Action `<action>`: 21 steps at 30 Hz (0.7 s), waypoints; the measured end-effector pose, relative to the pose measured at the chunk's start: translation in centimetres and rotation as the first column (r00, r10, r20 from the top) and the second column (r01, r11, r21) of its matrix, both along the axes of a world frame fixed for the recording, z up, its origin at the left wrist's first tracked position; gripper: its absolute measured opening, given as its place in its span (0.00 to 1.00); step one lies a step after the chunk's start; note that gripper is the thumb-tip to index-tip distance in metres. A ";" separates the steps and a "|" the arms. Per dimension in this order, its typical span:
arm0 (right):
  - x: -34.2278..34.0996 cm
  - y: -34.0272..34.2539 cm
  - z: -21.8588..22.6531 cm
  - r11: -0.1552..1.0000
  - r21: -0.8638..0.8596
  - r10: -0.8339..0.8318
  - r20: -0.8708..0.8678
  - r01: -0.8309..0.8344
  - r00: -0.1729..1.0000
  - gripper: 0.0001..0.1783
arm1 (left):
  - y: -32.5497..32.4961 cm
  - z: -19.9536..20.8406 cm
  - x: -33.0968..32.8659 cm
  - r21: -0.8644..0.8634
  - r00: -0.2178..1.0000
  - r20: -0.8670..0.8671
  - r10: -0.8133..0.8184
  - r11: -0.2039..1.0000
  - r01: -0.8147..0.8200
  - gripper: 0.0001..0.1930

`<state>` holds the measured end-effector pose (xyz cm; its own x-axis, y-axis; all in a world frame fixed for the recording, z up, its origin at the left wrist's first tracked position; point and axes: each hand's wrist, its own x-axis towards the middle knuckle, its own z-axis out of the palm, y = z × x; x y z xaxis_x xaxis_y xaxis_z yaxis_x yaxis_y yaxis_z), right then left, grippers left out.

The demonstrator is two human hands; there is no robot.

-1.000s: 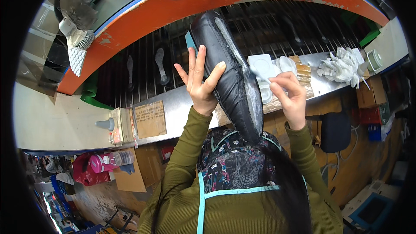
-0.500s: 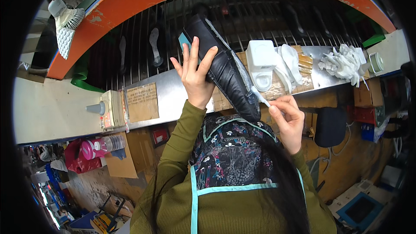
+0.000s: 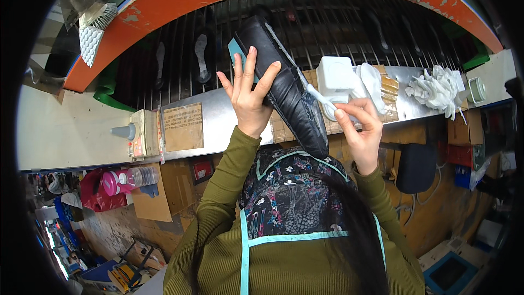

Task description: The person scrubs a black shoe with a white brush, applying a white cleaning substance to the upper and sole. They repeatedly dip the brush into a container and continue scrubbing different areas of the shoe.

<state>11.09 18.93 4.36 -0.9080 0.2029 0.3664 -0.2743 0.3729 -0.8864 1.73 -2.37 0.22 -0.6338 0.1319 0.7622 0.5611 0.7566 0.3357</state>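
A black leather shoe upper [image 3: 295, 104] slants across the middle, its narrow end toward my apron. A piece of teal last [image 3: 236, 53] shows at its upper left. My left hand [image 3: 251, 95] holds the shoe from the left, fingers spread over its side; the thumb is hidden. Along the shoe's right lower edge runs a pale greyish band. Thumb and fingertips of my right hand [image 3: 363, 131] pinch a small white brush [image 3: 323, 98], whose head touches that edge about midway. Just beyond the brush stands a white square container [image 3: 334, 76].
White insole-shaped pieces [image 3: 371, 84] and crumpled white gloves or cloths [image 3: 435, 90] lie on the metal ledge [image 3: 214, 123]. Behind it is a rack of metal rods [image 3: 229, 16] with dark soles [image 3: 202, 57]. A cardboard piece [image 3: 184, 128] lies left; a dark seat [image 3: 416, 164] stands right.
My right hand has moved the brush up along the shoe's edge, from near the narrow end to about the middle. The left hand keeps its hold. The whole view has shifted slightly.
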 end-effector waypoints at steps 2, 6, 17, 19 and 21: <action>-0.7 0.0 0.2 0.999 0.037 -0.011 -0.025 0.012 1.000 0.07 | -0.1 0.1 -0.1 0.015 1.000 -0.008 -0.004 1.000 0.004 0.35; -1.8 0.4 0.4 0.997 0.060 0.046 -0.076 -0.041 0.996 0.07 | 0.0 0.4 -0.4 0.021 1.000 -0.009 0.001 1.000 0.000 0.35; -0.9 2.1 0.2 0.987 0.008 0.162 -0.015 -0.161 0.987 0.07 | 0.0 0.6 -2.2 0.037 1.000 0.016 0.020 0.999 -0.020 0.37; -0.8 2.3 0.1 0.987 0.008 0.159 -0.014 -0.159 0.987 0.07 | 0.0 0.6 -2.5 0.031 0.999 0.030 0.021 0.999 -0.022 0.37; -0.7 2.6 0.0 0.988 0.019 0.155 -0.025 -0.154 0.988 0.07 | 0.1 0.7 -2.7 0.010 0.998 0.053 0.030 0.999 -0.030 0.37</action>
<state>10.38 21.48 4.35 -0.9179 0.0548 0.3930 -0.3531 0.3388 -0.8721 -0.96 -2.29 0.88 -0.6770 0.1040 0.7286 0.5194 0.7689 0.3729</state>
